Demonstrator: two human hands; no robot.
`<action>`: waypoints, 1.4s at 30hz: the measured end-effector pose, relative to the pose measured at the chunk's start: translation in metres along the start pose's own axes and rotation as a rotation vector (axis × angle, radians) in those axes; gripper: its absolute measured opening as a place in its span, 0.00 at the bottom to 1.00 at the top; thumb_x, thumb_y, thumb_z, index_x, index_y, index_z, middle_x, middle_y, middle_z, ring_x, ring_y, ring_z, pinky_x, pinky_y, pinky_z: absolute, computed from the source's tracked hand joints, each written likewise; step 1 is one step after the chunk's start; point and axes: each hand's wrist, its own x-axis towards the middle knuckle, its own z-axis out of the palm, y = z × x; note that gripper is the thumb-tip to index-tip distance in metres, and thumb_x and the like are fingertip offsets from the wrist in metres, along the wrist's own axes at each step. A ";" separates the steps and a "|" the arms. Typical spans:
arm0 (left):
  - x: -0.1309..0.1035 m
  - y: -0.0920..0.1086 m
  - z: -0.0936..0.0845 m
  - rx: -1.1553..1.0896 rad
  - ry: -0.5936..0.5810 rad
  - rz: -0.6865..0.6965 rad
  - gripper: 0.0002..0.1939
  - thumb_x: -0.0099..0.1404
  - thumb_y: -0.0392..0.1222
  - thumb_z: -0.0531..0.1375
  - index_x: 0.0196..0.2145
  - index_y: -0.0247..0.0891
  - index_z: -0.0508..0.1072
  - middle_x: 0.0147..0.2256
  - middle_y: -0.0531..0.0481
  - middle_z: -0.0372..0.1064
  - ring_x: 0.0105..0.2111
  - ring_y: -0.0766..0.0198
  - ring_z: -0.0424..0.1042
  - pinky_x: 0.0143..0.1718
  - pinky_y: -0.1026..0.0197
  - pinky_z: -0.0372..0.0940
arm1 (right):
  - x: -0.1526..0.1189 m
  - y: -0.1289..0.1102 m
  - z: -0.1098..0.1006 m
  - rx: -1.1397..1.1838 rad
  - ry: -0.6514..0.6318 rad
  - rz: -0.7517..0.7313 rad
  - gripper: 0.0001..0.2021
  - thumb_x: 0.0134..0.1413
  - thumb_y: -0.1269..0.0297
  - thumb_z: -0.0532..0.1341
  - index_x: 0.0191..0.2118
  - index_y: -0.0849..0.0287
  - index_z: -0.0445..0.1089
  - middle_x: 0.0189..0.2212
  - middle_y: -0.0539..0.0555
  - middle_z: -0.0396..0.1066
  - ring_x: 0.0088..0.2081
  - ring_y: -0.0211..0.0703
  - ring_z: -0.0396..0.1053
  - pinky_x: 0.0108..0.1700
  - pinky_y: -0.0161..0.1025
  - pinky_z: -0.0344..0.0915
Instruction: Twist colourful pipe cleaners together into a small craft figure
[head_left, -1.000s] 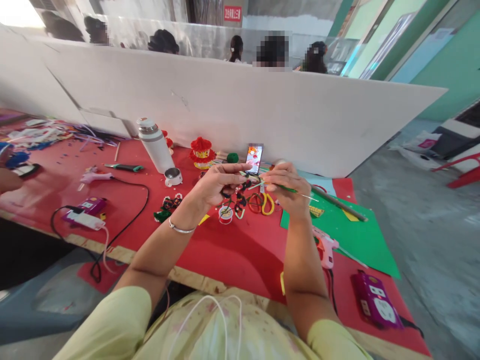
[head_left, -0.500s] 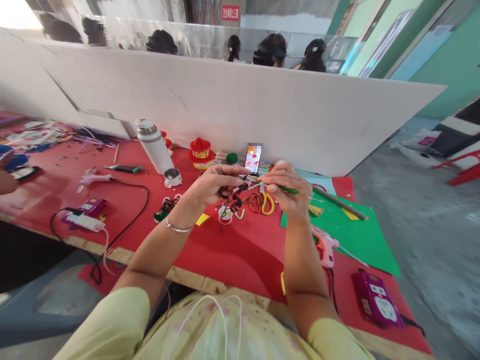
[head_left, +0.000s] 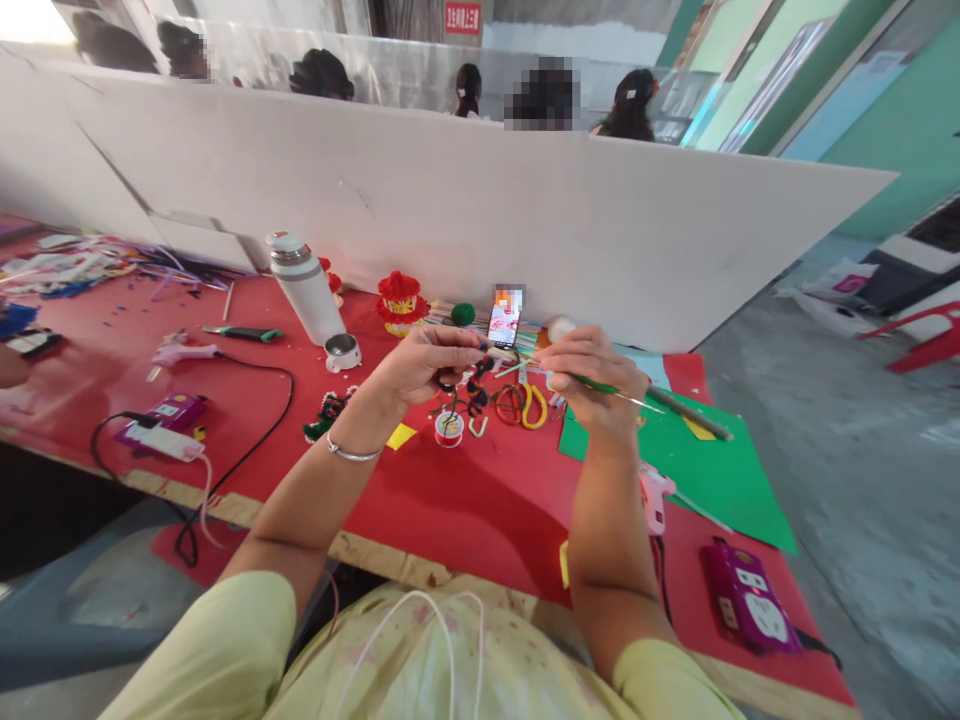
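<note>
My left hand [head_left: 427,365] is closed, thumb and fingertips pinching a small dark piece of yarn work [head_left: 480,372]. Dark strands with red and green in them hang below it. Held in the curled fingers of my right hand [head_left: 600,385] is a slim green-handled hook [head_left: 594,383], a crochet hook by its look. Its thin metal shaft points to the lower right; the other end is hidden by my fingers. Beneath my hands lie yellow-and-red-handled scissors [head_left: 534,407] and a small white-and-red spool [head_left: 448,430]. A lit phone [head_left: 506,318] leans behind them.
A white flask [head_left: 307,295] and its metal cup [head_left: 343,352] stand left, near a red-and-yellow yarn ornament [head_left: 401,300]. Glue guns [head_left: 656,497], purple power boxes [head_left: 750,597], cords and a green sheet [head_left: 697,480] lie around. A white partition [head_left: 465,210] stands behind; people sit beyond it.
My right hand has moved a little to the right, away from my left, carrying the hook with it. My left hand keeps its pinch. The view has shifted slightly.
</note>
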 end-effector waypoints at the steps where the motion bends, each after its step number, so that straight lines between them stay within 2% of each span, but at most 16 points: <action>1: 0.001 -0.001 0.001 -0.007 0.009 0.015 0.11 0.47 0.36 0.79 0.30 0.37 0.87 0.22 0.52 0.70 0.18 0.75 0.60 0.18 0.67 0.47 | 0.000 -0.001 0.004 0.015 -0.017 0.007 0.11 0.64 0.58 0.71 0.50 0.36 0.83 0.41 0.45 0.88 0.40 0.49 0.83 0.48 0.56 0.76; 7: -0.001 -0.004 0.005 -0.025 0.003 0.012 0.12 0.47 0.38 0.80 0.31 0.36 0.86 0.22 0.51 0.71 0.19 0.75 0.60 0.18 0.69 0.47 | 0.001 -0.002 0.019 -0.038 -0.004 0.048 0.08 0.65 0.58 0.70 0.48 0.39 0.82 0.42 0.46 0.87 0.44 0.49 0.81 0.50 0.56 0.77; 9: -0.002 -0.005 0.007 -0.015 0.021 0.027 0.12 0.48 0.38 0.79 0.30 0.35 0.86 0.22 0.52 0.70 0.18 0.75 0.60 0.17 0.68 0.48 | 0.001 -0.005 0.020 -0.105 0.038 0.066 0.06 0.68 0.56 0.67 0.47 0.41 0.81 0.46 0.48 0.85 0.49 0.52 0.80 0.56 0.59 0.75; 11: -0.003 -0.006 0.010 0.008 0.052 0.061 0.11 0.48 0.39 0.79 0.31 0.35 0.86 0.22 0.52 0.70 0.18 0.75 0.60 0.17 0.68 0.48 | 0.000 -0.008 0.022 -0.167 0.045 0.101 0.09 0.72 0.57 0.61 0.46 0.44 0.80 0.44 0.51 0.84 0.51 0.52 0.79 0.58 0.60 0.75; 14: -0.005 -0.008 0.015 0.058 0.090 0.119 0.12 0.49 0.40 0.78 0.32 0.35 0.87 0.22 0.52 0.71 0.18 0.75 0.59 0.17 0.67 0.49 | -0.002 -0.010 0.029 -0.228 -0.051 0.116 0.12 0.75 0.61 0.57 0.50 0.48 0.79 0.38 0.53 0.83 0.44 0.48 0.79 0.50 0.50 0.77; 16: -0.005 -0.009 0.017 0.079 0.104 0.145 0.11 0.49 0.41 0.78 0.32 0.36 0.87 0.21 0.52 0.71 0.18 0.75 0.59 0.17 0.67 0.49 | -0.005 -0.010 0.034 -0.281 -0.104 0.101 0.12 0.74 0.63 0.58 0.54 0.49 0.78 0.40 0.54 0.83 0.40 0.46 0.80 0.43 0.44 0.76; 18: -0.006 -0.010 0.019 0.084 0.105 0.160 0.11 0.49 0.41 0.78 0.31 0.36 0.87 0.20 0.53 0.70 0.18 0.75 0.59 0.17 0.67 0.48 | -0.007 -0.009 0.037 -0.332 -0.104 0.089 0.13 0.74 0.64 0.60 0.56 0.50 0.78 0.42 0.55 0.84 0.39 0.44 0.80 0.40 0.41 0.75; 20: -0.006 -0.011 0.020 0.086 0.096 0.166 0.11 0.49 0.42 0.78 0.31 0.36 0.87 0.20 0.54 0.69 0.18 0.75 0.59 0.17 0.67 0.48 | -0.008 -0.009 0.039 -0.373 -0.093 0.067 0.13 0.73 0.65 0.61 0.57 0.50 0.78 0.40 0.55 0.83 0.37 0.43 0.80 0.37 0.39 0.73; 23: -0.005 -0.013 0.021 0.095 0.095 0.177 0.12 0.50 0.41 0.78 0.32 0.36 0.87 0.20 0.53 0.70 0.18 0.75 0.60 0.18 0.67 0.50 | -0.008 -0.009 0.039 -0.421 -0.106 0.028 0.12 0.72 0.65 0.63 0.56 0.51 0.78 0.35 0.53 0.81 0.33 0.41 0.78 0.35 0.37 0.72; 29: -0.006 -0.018 0.022 0.148 0.120 0.216 0.11 0.51 0.42 0.77 0.32 0.36 0.87 0.20 0.54 0.69 0.19 0.74 0.59 0.20 0.66 0.51 | -0.007 -0.011 0.039 -0.437 -0.127 0.038 0.10 0.72 0.65 0.62 0.53 0.51 0.78 0.34 0.52 0.80 0.33 0.40 0.77 0.35 0.37 0.71; 36: -0.010 -0.016 0.027 0.300 0.156 0.325 0.12 0.57 0.48 0.75 0.29 0.36 0.86 0.20 0.54 0.67 0.20 0.73 0.57 0.21 0.64 0.51 | -0.009 -0.011 0.040 -0.451 -0.152 0.041 0.09 0.71 0.68 0.61 0.50 0.52 0.78 0.31 0.51 0.77 0.30 0.39 0.73 0.34 0.38 0.67; 42: -0.010 -0.018 0.026 0.291 0.144 0.342 0.09 0.60 0.46 0.72 0.28 0.36 0.84 0.20 0.55 0.67 0.20 0.73 0.57 0.21 0.65 0.51 | -0.005 -0.015 0.040 -0.257 -0.098 0.178 0.05 0.68 0.65 0.65 0.47 0.51 0.77 0.33 0.50 0.76 0.31 0.38 0.72 0.34 0.37 0.70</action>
